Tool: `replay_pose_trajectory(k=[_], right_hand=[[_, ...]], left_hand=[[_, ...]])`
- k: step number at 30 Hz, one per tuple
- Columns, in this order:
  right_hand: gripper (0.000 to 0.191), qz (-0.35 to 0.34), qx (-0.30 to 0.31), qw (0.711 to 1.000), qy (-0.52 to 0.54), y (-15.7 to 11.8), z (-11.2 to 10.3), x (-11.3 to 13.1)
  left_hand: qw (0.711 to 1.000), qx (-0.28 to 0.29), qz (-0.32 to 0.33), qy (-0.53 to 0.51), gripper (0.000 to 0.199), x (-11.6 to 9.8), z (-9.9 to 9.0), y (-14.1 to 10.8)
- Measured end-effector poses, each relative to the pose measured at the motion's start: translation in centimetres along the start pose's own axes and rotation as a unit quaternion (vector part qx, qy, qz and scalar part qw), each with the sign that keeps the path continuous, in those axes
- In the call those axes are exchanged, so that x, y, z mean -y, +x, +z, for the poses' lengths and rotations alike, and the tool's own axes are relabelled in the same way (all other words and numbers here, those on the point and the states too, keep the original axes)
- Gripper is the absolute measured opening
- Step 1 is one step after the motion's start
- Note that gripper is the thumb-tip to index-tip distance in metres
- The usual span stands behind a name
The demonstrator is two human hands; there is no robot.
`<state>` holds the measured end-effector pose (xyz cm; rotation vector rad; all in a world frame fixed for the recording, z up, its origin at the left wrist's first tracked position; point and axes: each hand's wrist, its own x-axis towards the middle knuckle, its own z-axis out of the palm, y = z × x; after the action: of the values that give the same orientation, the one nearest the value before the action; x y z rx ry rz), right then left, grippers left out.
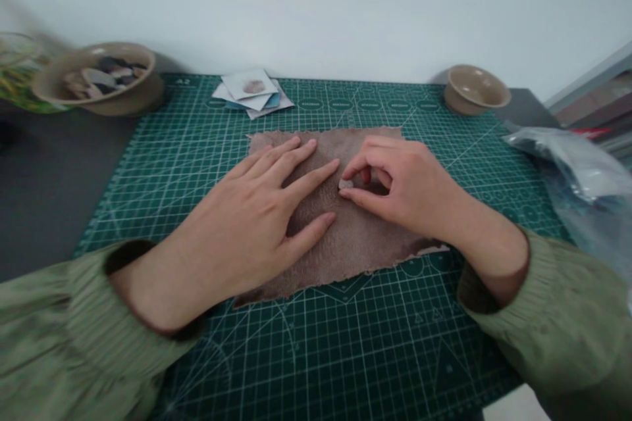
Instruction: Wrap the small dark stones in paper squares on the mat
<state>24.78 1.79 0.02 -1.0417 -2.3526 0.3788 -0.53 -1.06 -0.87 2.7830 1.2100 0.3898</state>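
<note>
A brown piece of fabric (365, 237) with frayed edges lies on the green cutting mat (316, 348). Across its left part my left hand (261, 204) rests flat, fingers spread and pressing on the cloth. My right hand (399, 177) is over the right part, with thumb and forefinger pinched on a small pale grey piece (345, 184). That piece is at or just above the fabric's surface, close to my left fingertips; its exact kind cannot be made out.
At the back left stands a brown bowl (126, 102) with dark and tan scraps. A small stack of cards (251, 89) lies near the wall. Another brown bowl (474, 89) is at the back right, and clear plastic packaging (582, 164) lies on the right.
</note>
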Motion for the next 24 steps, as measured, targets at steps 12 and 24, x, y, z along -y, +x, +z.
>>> replay_pose_trajectory(k=[12, 24], right_hand=[[0.009, -0.002, 0.029, 1.0, 0.008, -0.36, -0.21, -0.11], [0.009, -0.013, 0.043, 0.999, 0.02, -0.38, -0.28, 0.1]], left_hand=[[1.0, -0.007, -0.006, -0.015, 0.069, 0.16, 0.39, -0.04], [1.0, -0.004, -0.01, -0.011, 0.069, 0.08, 0.4, -0.02]])
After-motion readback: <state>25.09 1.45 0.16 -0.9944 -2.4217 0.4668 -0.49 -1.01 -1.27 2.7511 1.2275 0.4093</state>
